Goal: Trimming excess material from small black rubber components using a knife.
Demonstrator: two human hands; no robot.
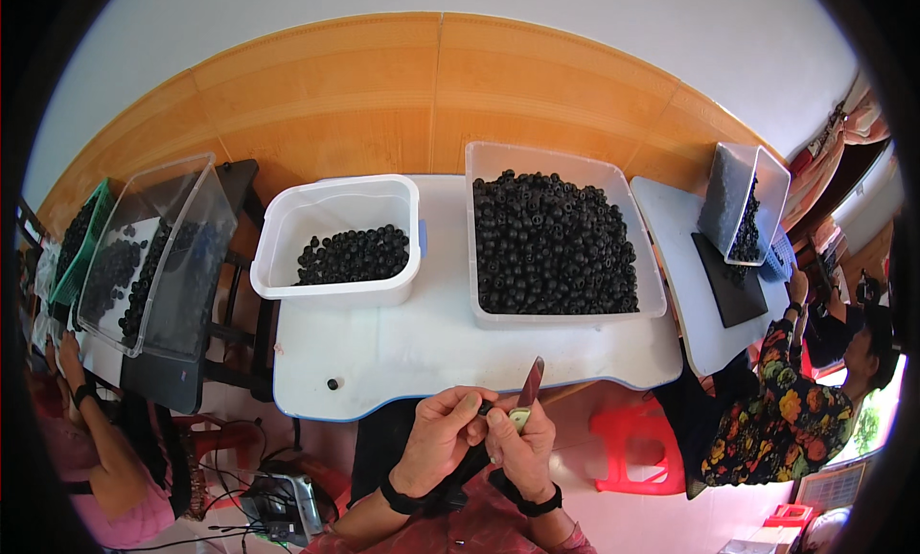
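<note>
At the table's front edge, my left hand (436, 444) is closed, pinching a small black round part (485, 408) between thumb and fingers. My right hand (522, 450) is wrapped round a small knife with a pale green handle (518, 418); its reddish-brown blade (531, 381) points up and away from me. Both hands are close together, and the right fingertips are near the part. One loose black part (333, 383) lies on the white table (431, 353) to the left. Fingers partly cover the held part and the knife handle.
A white tub (335, 292) holding black parts stands at the back left, and a larger translucent bin (565, 319) heaped with them at the back right. People work at side tables on both sides. A red stool (637, 449) stands right of me; cables and a device lie lower left.
</note>
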